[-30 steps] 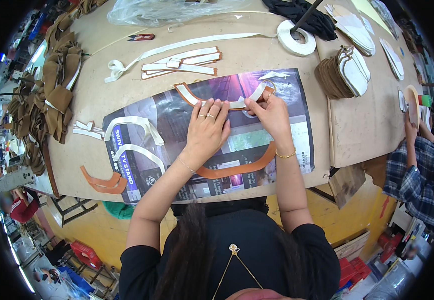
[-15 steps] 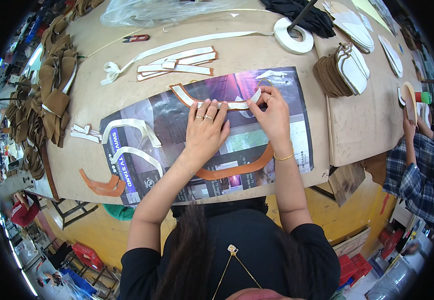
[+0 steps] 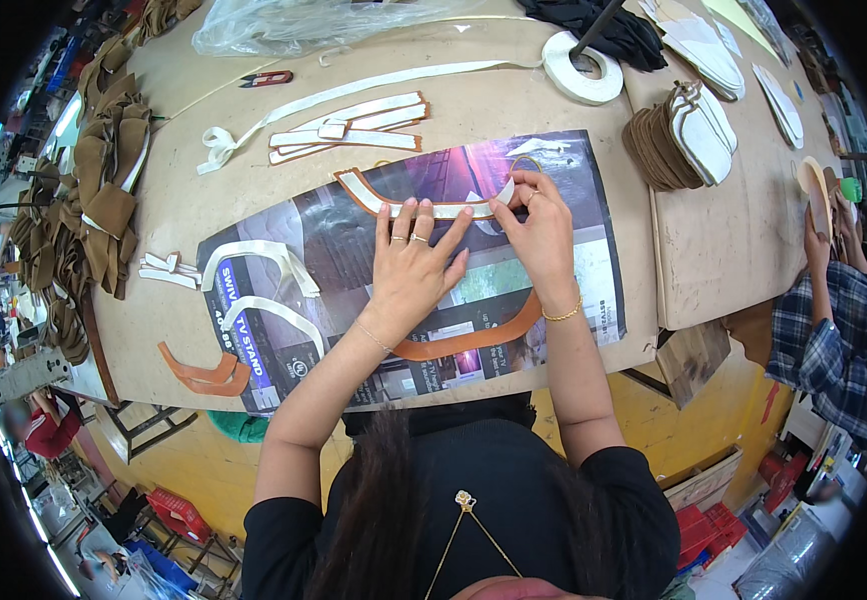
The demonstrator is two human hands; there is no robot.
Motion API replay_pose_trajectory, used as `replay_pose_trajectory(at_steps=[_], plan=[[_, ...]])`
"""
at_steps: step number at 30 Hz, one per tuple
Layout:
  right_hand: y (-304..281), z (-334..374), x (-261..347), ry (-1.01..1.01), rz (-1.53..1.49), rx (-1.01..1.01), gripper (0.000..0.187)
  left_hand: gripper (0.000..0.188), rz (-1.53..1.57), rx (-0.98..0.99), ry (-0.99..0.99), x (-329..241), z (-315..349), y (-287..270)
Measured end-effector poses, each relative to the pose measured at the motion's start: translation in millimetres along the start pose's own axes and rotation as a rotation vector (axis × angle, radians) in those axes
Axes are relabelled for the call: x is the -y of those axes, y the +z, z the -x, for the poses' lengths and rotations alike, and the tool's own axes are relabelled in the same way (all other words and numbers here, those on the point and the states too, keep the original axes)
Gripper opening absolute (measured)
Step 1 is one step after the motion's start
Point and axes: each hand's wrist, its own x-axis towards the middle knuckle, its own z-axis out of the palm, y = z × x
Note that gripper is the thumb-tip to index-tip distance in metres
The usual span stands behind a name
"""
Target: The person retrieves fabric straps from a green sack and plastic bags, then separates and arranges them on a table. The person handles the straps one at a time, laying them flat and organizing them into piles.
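Observation:
A curved brown strip with a white strip along it [image 3: 361, 190] lies on a printed sheet [image 3: 594, 200] on the table. My left hand [image 3: 416, 265] rests on its middle, fingers stretched out and the index finger reaching toward my other hand. At the strip's right end, my right hand [image 3: 542, 235] pinches the upturned white tip between thumb and fingers. Under my wrists lies a curved orange-brown strip [image 3: 474, 342], partly hidden by my left arm. Curved white strips [image 3: 289, 256] lie left of my hands, with orange-brown curved pieces [image 3: 204, 374] at the sheet's lower left corner.
Beyond the sheet are a bundle of brown-edged white strips [image 3: 384, 140], small snips [image 3: 266, 78] and a white tape roll [image 3: 609, 84]. Brown pieces stand stacked [image 3: 654, 150] at right; more are heaped [image 3: 109, 175] at left. A co-worker in a plaid shirt [image 3: 824, 340] stands at right.
My left index finger has spread rightward along the strip, apart from the other fingers. My right hand still pinches the tip. The co-worker's hands have shifted a little.

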Motion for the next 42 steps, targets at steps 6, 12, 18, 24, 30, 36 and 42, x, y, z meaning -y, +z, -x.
replay_pose_trajectory(at_steps=[6,12,18,24,30,36,42], plan=[[1,0,-2,-0.041,0.023,-0.023,0.018,0.054,-0.017,0.011,-0.051,-12,-3,-3],[6,2,-1,-0.074,0.003,-0.045,0.018,0.055,0.089,-0.024,-0.055,-32,-11,12],[-1,-1,0,-0.09,0.143,-0.147,0.016,0.056,0.073,-0.025,-0.037,-34,-16,14],[-14,-14,-16,0.03,0.121,-0.107,0.021,0.054,0.042,-0.069,-0.047,-36,-15,18],[-12,-14,-19,0.07,0.131,-0.1,0.024,0.055,0.041,-0.052,-0.053,-38,-16,20],[-11,-13,-25,0.049,0.117,-0.122,0.021,0.057,0.026,-0.052,-0.061,-43,-19,17],[-8,-12,-25,0.082,0.055,-0.124,0.016,0.058,0.023,-0.041,-0.065,-45,-21,16]])
